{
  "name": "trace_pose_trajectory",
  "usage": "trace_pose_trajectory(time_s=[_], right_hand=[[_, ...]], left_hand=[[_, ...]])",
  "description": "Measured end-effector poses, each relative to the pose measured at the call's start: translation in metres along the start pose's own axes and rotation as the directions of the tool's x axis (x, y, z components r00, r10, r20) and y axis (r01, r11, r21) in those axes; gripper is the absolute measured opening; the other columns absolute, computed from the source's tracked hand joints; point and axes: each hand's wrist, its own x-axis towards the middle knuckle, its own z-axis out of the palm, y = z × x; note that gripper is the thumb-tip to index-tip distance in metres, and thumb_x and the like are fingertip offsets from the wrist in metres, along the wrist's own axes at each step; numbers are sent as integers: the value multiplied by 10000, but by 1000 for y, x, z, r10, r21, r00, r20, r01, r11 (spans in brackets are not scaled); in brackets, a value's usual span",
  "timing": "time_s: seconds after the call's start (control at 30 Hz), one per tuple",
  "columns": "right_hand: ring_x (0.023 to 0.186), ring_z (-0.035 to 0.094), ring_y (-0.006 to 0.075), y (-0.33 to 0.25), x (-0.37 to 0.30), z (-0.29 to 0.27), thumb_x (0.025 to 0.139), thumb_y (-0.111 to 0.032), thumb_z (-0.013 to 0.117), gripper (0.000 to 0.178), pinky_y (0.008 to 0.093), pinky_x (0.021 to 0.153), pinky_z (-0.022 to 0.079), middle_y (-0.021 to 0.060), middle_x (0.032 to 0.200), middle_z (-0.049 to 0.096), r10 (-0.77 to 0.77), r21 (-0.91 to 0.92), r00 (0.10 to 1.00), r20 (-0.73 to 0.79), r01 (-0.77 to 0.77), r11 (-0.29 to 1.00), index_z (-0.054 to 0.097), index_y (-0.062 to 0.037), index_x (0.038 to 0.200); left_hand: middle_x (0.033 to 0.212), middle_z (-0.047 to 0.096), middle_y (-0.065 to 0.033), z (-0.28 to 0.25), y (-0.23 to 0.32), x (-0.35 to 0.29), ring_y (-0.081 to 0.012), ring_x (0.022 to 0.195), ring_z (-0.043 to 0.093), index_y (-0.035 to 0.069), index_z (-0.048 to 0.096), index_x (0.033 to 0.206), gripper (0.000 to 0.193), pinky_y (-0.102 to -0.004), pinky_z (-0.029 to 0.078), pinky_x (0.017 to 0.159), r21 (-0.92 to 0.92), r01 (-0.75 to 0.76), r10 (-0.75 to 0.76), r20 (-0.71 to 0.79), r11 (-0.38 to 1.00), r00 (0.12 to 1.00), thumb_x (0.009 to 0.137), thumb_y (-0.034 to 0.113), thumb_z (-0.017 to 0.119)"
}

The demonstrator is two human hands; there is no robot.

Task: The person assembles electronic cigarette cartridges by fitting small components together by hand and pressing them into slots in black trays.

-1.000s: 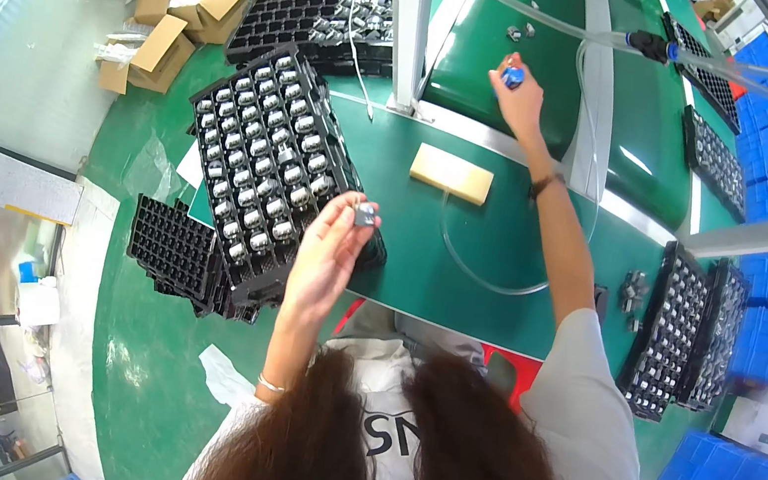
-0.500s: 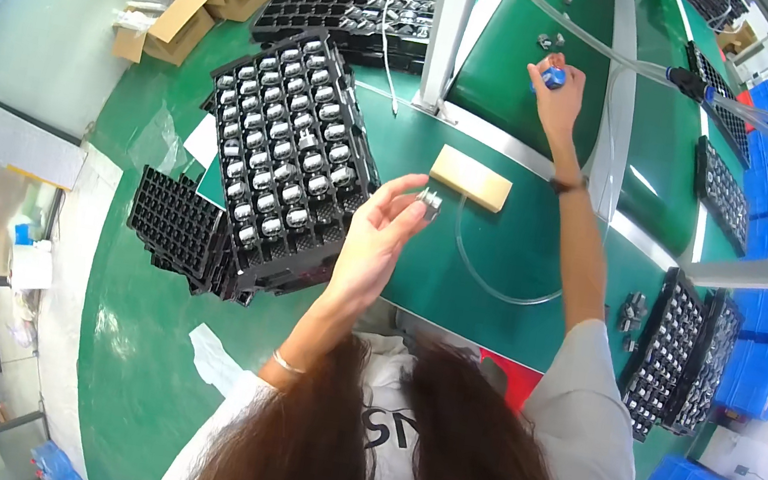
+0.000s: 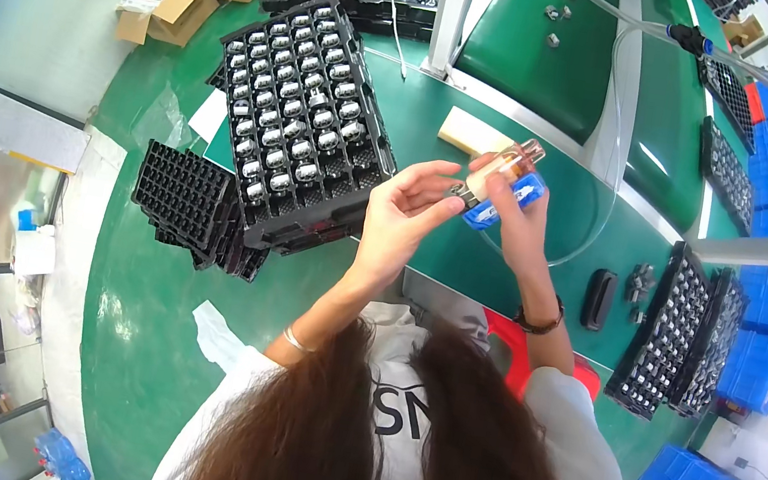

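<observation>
Above the green tabletop my two hands are close together. My left hand (image 3: 408,214) pinches a small metal part (image 3: 462,193) between thumb and fingers. Wrapped in my right hand (image 3: 524,224) is a blue tool with a clear, amber-tinted barrel (image 3: 515,160); its exact kind I cannot make out. The barrel's lower end is at the metal part, and whether they touch is hidden by my fingers. Left of my left hand lies a black tray (image 3: 370,172) holding rows of shiny metal parts. Just behind my hands is a pale yellow block (image 3: 469,133).
A clear hose (image 3: 617,126) loops over the table. Beyond a metal post (image 3: 452,15) runs a green conveyor belt (image 3: 531,72) with several small parts. At right lie a black oblong object (image 3: 599,299) and a filled black tray (image 3: 660,334). Stacked black trays (image 3: 180,198) stand at left.
My right hand has come back from over the conveyor belt to my left hand, bringing the blue tool. My left hand has shifted slightly right, still with the metal part.
</observation>
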Motion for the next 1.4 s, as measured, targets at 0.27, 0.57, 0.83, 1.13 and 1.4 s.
trace_pose_trajectory(time_s=[0.27, 0.57, 0.83, 1.13, 1.4], right_hand=[[790, 568, 84, 24, -17, 16, 834, -154, 587, 220, 225, 697, 453, 39, 911, 609, 57, -57, 998, -16, -58, 997, 574, -9, 999], [649, 608, 219, 78, 58, -35, 780, -240, 681, 277, 303, 613, 472, 107, 737, 620, -301, -683, 921, -248, 55, 729, 610, -24, 938], [693, 605, 266, 87, 53, -29, 694, -347, 755, 496, 338, 626, 470, 125, 785, 613, -331, -822, 907, -262, -30, 568, 533, -40, 1013], [648, 459, 179, 76, 16, -49, 599, -354, 819, 678, 305, 596, 418, 44, 721, 430, -203, -837, 948, -244, -101, 538, 463, -75, 1104], [815, 575, 199, 83, 57, -42, 663, -314, 785, 596, 295, 732, 462, 87, 864, 564, -346, -792, 920, -182, 71, 607, 493, -35, 1101]], left_hand=[[1071, 607, -121, -17, -27, -18, -141, 956, 592, -18, 517, 1185, 411, -255, 475, 844, 53, -96, 101, -117, 994, 988, 797, -6, 650], [996, 605, -84, -92, 37, -24, -258, 983, 537, 65, 637, 945, 202, -356, 409, 867, 981, -109, 564, 0, 161, 826, 746, 83, 667], [899, 623, -68, -117, 32, -22, -223, 856, 585, 31, 633, 872, 127, -315, 449, 787, 984, -55, 473, -33, 172, 881, 747, 44, 655], [904, 635, -68, -125, 37, -17, -162, 844, 594, 10, 648, 860, 102, -271, 455, 766, 953, -69, 403, -58, 294, 913, 758, 16, 653], [1139, 565, -157, -113, 44, -12, -204, 982, 586, 33, 537, 956, 85, -282, 474, 854, 380, -193, 285, -202, 905, 937, 906, 100, 525]])
